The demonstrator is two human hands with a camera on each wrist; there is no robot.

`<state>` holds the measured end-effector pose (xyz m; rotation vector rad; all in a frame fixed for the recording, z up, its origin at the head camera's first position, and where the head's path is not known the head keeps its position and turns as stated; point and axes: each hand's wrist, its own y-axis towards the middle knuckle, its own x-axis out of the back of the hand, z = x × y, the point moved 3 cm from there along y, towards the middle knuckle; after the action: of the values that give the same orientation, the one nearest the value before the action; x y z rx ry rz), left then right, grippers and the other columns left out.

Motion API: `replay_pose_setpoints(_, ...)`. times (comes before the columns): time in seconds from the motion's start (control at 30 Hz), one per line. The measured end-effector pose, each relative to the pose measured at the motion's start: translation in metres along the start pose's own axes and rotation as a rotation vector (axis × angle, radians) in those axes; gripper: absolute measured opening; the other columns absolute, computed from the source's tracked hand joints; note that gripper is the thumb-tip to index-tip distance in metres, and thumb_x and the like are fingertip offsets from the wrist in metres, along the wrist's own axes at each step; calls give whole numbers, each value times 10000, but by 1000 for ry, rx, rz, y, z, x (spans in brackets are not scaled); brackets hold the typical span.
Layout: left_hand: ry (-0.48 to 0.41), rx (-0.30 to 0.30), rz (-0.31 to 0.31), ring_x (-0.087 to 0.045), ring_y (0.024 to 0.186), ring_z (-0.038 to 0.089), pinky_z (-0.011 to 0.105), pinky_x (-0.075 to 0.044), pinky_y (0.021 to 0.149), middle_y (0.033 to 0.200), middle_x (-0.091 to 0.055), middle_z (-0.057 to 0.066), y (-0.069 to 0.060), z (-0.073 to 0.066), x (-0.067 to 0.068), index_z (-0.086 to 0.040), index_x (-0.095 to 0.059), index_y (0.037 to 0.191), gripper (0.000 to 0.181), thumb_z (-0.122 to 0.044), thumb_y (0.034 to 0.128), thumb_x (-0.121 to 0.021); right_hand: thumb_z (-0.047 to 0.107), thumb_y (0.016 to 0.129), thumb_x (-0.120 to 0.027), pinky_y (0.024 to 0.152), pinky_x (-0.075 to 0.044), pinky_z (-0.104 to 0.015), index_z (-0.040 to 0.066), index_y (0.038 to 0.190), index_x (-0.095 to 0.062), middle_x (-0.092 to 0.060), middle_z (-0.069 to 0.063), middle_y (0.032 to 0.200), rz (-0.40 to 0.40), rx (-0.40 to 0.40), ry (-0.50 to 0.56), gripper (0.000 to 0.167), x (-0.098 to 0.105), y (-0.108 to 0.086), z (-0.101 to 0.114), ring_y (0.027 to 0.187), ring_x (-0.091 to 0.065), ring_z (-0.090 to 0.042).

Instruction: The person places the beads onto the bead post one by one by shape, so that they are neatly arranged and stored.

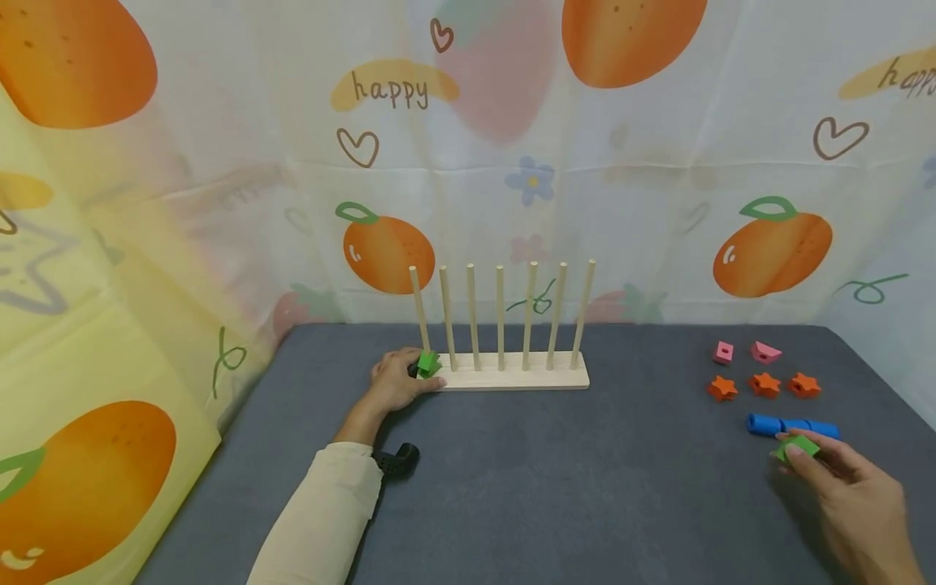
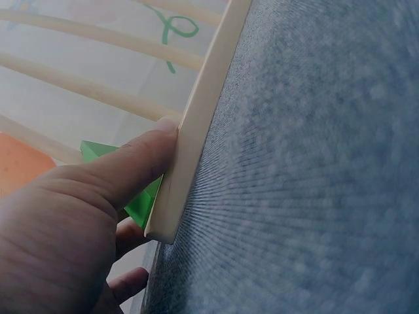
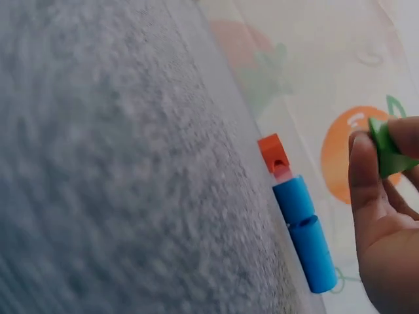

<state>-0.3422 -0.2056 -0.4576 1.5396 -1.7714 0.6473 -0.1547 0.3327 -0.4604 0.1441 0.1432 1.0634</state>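
At the left end of a wooden peg rack [image 1: 512, 380] with several upright rods, my left hand [image 1: 393, 383] grips the base. The left wrist view shows the thumb [image 2: 141, 157] lying on the base's edge and other fingers on the far side. A green block [image 1: 428, 365] sits low on the leftmost rod, partly covered by that hand. On the right, my right hand [image 1: 855, 496] pinches another green block [image 1: 799, 446] between thumb and fingers, above the table. Both its pinch and the block's angular edge show in the right wrist view.
Blue cylinders [image 1: 764, 424] lie in a row just beyond the right hand. Farther back are orange star blocks [image 1: 764, 385], a pink square block [image 1: 723, 352] and a pink triangular block [image 1: 765, 352]. A printed cloth [image 1: 621, 179] hangs behind the dark grey table [image 1: 556, 487].
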Motion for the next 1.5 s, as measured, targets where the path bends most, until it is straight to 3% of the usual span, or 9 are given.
replay_pose_setpoints(0.23,2,-2,-5,-327,1299,350,548,-120,1053,1368,-516,110,-1,2,1,-109,-644,1265,565,-361,788,-811,-89,940,-537,640,-542,-249,-28,1245,-599,-695,-91,976,280,45,325,318,-22,-4,22,754,-680,-190)
replay_pose_setpoints(0.43,0,11,-10,-320,1300,353,546,-118,1053,1371,-510,117,-3,3,2,-106,-636,1274,573,-356,790,-810,-99,976,-453,705,-534,-247,-65,1272,-570,-680,-99,1026,392,63,345,319,-42,-9,41,837,-662,-186)
replay_pose_setpoints(0.67,16,-4,-4,-314,1306,355,553,-123,1050,1380,-504,112,-2,2,2,-119,-637,1278,570,-376,796,-801,-146,970,-410,808,-516,-270,-66,1298,-550,-658,-122,1114,460,78,416,366,-59,-13,52,936,-656,-202)
replay_pose_setpoints(0.77,21,0,0,-310,1310,352,547,-126,1053,1392,-494,109,-2,1,1,-122,-629,1291,580,-379,799,-797,-195,939,-432,834,-507,-275,-42,1328,-541,-658,-114,1127,465,60,412,432,-66,-13,57,940,-660,-207)
replay_pose_setpoints(0.9,20,4,4,-308,1312,348,540,-130,1055,1401,-486,106,-1,0,0,-120,-617,1309,599,-384,801,-794,-183,918,-501,847,-497,-276,-84,1278,-568,-675,-89,1054,453,41,375,380,-75,-13,65,934,-671,-200)
replay_pose_setpoints(1.03,12,4,3,-310,1312,344,534,-128,1057,1399,-488,107,0,2,0,-121,-621,1305,594,-382,801,-795,-133,910,-567,846,-493,-256,-130,1268,-547,-649,-84,1074,445,43,274,358,-87,-14,77,961,-660,-180)
replay_pose_setpoints(1.13,8,0,-2,-317,1308,347,537,-128,1055,1391,-495,115,1,3,1,-121,-635,1286,574,-378,799,-798,-65,907,-622,830,-489,-208,-111,1268,-557,-632,-65,1142,432,66,141,370,-99,-14,89,994,-633,-141)
replay_pose_setpoints(1.27,6,0,-3,-316,1305,353,547,-128,1049,1391,-494,120,0,2,4,-121,-641,1276,566,-378,797,-800,-31,907,-641,840,-475,-186,-70,1265,-587,-641,-36,1169,465,105,50,364,-117,-14,106,1022,-616,-120)
replay_pose_setpoints(1.5,8,4,14,-307,1308,350,550,-130,1045,1401,-485,109,-1,-1,0,-136,-642,1276,564,-394,798,-795,-77,914,-604,864,-482,-238,-115,1242,-575,-618,-94,1186,550,191,116,332,-145,-14,131,1029,-626,-164)
